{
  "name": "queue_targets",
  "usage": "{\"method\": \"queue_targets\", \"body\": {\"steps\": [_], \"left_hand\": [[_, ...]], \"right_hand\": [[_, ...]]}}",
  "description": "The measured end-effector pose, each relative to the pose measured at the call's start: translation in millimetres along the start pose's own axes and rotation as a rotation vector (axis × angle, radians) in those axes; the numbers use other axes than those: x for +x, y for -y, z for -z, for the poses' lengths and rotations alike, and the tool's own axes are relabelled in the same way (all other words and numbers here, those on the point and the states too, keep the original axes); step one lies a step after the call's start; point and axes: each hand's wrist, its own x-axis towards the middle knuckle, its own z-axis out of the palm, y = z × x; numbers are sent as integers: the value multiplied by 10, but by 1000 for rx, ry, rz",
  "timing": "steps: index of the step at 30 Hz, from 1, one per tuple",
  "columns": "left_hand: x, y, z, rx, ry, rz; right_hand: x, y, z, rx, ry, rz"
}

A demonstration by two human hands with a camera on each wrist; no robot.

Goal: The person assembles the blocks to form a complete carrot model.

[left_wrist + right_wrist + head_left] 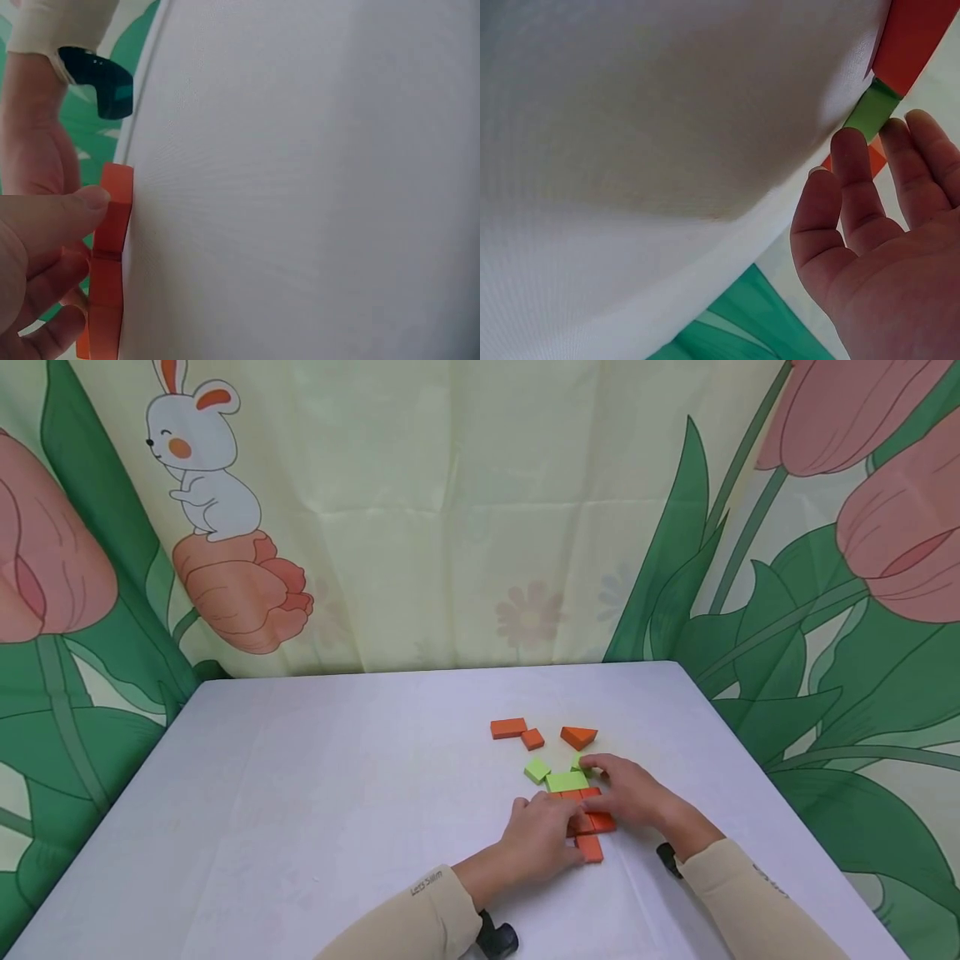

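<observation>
Flat orange blocks (602,822) lie joined side by side on the white table, with one more orange block (590,850) at their near end. My left hand (536,839) is over their left side; in the left wrist view its thumb touches an orange block (114,214). A green block (567,782) adjoins the far end of the orange group, and a tilted green block (537,771) sits at its left. The fingers of my right hand (630,789) touch another green block (872,110) at the far right, partly hidden in the head view.
Farther back lie an orange rectangular block (508,727), a small orange block (533,739) and an orange triangular block (579,737). Behind the table (300,793) hangs a curtain (450,527) printed with tulips and a rabbit.
</observation>
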Motion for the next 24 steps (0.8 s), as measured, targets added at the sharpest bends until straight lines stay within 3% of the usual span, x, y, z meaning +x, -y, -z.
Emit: {"method": "queue_targets", "body": {"steps": [9, 16, 24], "left_hand": [[47, -34, -31, 51, -53, 57], [58, -65, -58, 66, -65, 135], [69, -29, -75, 86, -71, 146]], "right_hand": [[-7, -16, -4, -2, -8, 20], [-5, -6, -9, 13, -5, -1], [-2, -10, 5, 22, -7, 2]]}}
